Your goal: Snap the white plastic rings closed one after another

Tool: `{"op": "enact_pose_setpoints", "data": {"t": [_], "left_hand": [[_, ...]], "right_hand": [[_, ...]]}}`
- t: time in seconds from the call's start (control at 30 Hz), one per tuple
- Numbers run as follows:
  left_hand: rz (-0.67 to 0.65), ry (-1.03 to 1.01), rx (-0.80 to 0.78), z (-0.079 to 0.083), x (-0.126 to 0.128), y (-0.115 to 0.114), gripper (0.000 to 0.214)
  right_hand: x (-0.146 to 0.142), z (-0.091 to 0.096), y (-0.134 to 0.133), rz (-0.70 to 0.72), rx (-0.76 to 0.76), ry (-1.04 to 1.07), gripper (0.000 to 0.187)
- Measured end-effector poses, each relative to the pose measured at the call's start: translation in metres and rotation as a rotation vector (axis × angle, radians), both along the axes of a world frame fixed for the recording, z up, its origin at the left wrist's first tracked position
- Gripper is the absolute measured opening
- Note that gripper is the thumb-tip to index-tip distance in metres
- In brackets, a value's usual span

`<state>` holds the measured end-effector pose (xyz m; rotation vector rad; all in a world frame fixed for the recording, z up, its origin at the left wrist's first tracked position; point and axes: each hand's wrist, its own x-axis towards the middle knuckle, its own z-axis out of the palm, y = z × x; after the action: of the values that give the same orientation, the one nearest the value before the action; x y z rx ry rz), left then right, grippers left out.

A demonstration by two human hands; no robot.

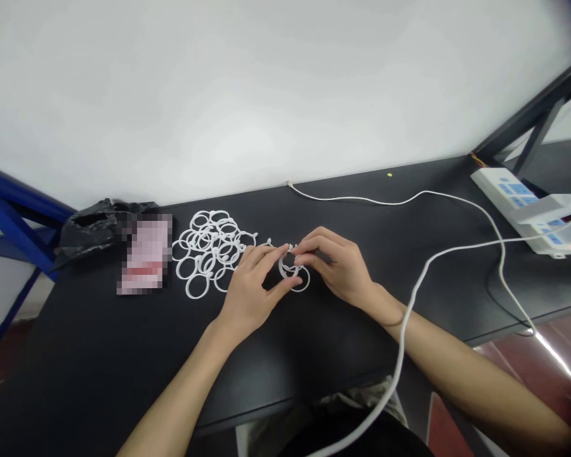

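Between my two hands is a small white plastic ring (282, 266) with a little tab at its top. My left hand (252, 285) grips the ring's side between thumb and fingers. With thumb and fingertips pinched at its upper right, my right hand (335, 260) holds the same ring. Another white ring (307, 282) shows just behind and below it; I cannot tell whether it is held or lies on the table. To the left of my left hand lies a loose pile of similar white rings (197, 287), overlapping one another.
A pixelated pink item (147, 254) and a crumpled black plastic bag (90, 225) lie at the left of the black table (124, 355). A white cable (413, 298) crosses over my right forearm. At the right stands a white device with blue labels (514, 197). The white wall (266, 95) borders the table's back.
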<state>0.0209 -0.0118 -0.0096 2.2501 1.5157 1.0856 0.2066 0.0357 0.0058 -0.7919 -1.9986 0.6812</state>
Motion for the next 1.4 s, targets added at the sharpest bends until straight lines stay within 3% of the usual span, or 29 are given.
{"op": "enact_pose_setpoints", "data": {"t": [0.33, 0.5, 0.67, 0.8, 0.9, 1.03, 1.2, 1.4], "left_hand": [[-0.034, -0.007, 0.052, 0.001, 0.003, -0.002, 0.036], [-0.032, -0.021, 0.023, 0.001, 0.005, -0.004, 0.037], [-0.117, -0.087, 0.040, 0.006, 0.007, -0.005, 0.033], [-0.154, -0.194, -0.109, 0.012, 0.004, -0.005, 0.039], [-0.193, -0.308, -0.293, 0.015, -0.001, -0.005, 0.043], [-0.243, -0.418, -0.466, 0.020, -0.006, -0.003, 0.048], [-0.283, -0.404, -0.530, 0.022, -0.007, -0.002, 0.048], [-0.261, -0.342, -0.460, 0.019, -0.006, -0.002, 0.043]], "right_hand": [[0.000, -0.004, 0.001, 0.041, -0.144, 0.026, 0.011], [0.001, -0.006, 0.002, 0.040, -0.121, 0.020, 0.019], [0.002, -0.006, 0.002, 0.031, -0.088, -0.036, 0.024], [0.001, -0.007, 0.001, 0.039, -0.089, -0.025, 0.027], [0.001, -0.007, -0.001, 0.019, -0.179, 0.042, 0.017], [0.001, -0.004, -0.002, 0.110, -0.247, 0.096, 0.021], [0.001, 0.002, -0.002, 0.128, -0.255, 0.068, 0.008], [-0.001, 0.006, -0.003, 0.095, -0.308, 0.018, 0.017]]}}
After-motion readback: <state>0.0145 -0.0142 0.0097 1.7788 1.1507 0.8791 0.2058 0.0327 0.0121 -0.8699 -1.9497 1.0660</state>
